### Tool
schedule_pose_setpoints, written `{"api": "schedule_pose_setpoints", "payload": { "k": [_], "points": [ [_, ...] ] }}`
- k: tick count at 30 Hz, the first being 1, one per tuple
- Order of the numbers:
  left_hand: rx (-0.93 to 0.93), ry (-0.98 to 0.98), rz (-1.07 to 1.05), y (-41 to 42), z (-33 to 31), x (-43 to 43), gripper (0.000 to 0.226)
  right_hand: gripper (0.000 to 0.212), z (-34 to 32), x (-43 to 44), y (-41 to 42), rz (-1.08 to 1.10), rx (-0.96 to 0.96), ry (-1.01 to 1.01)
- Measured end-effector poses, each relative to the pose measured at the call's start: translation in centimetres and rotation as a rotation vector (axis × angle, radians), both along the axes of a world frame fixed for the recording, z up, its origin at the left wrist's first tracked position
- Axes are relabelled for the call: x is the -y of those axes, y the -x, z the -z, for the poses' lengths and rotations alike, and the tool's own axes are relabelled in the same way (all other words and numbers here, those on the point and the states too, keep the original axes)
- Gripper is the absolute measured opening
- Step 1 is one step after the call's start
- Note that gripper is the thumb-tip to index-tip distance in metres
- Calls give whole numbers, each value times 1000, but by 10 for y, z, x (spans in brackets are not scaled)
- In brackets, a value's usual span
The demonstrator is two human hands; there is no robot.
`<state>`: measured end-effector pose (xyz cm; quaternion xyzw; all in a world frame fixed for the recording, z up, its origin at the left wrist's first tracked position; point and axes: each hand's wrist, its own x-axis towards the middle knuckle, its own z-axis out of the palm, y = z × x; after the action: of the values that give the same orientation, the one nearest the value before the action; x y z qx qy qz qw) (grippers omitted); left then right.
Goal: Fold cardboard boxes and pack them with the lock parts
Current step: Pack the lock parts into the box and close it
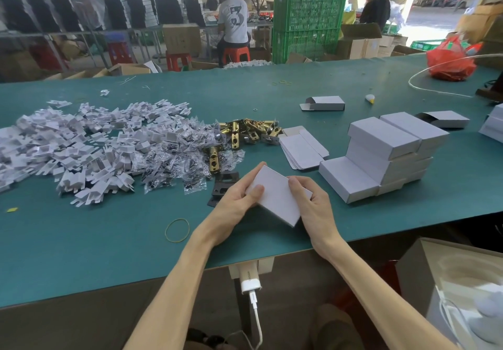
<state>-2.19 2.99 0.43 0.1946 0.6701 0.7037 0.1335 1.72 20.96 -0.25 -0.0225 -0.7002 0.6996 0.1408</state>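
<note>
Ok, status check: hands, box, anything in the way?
Both hands on it: left hand and right hand grip one white box above the table. No open flap visible. Nothing blocking; box stack to its right, brass latches beyond.

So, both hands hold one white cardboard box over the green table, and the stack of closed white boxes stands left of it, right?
Not quite. In the head view the left hand and right hand do hold the white cardboard box over the green table, but the stack of closed white boxes stands to its right, not its left.
</note>
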Motion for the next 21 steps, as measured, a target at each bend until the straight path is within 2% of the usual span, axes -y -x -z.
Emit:
{"api": "schedule_pose_setpoints", "payload": {
  "k": [5, 8, 11, 14, 17, 21],
  "points": [
    [4, -38, 16, 1, 0, 1, 59, 40, -1, 0, 2, -12, 24, -51],
    [4, -58, -6, 2, 0, 0, 62, 37, 0, -2, 3, -15, 42, -75],
    [33, -88, -47, 5, -1, 0, 53, 35, -1, 0, 4, -28, 70, -116],
    [86, -145, -103, 7, -1, -1, 43, 55, -1, 7, 2, -17, 28, -186],
    [99, -149, -123, 8, 0, 0, 42, 72, 1, 14, -3, 91, -89, -441],
    [116, -162, -135, 6, 0, 1, 42, 76, -2, 15, -10, 123, -195, -996]
  ]
}}
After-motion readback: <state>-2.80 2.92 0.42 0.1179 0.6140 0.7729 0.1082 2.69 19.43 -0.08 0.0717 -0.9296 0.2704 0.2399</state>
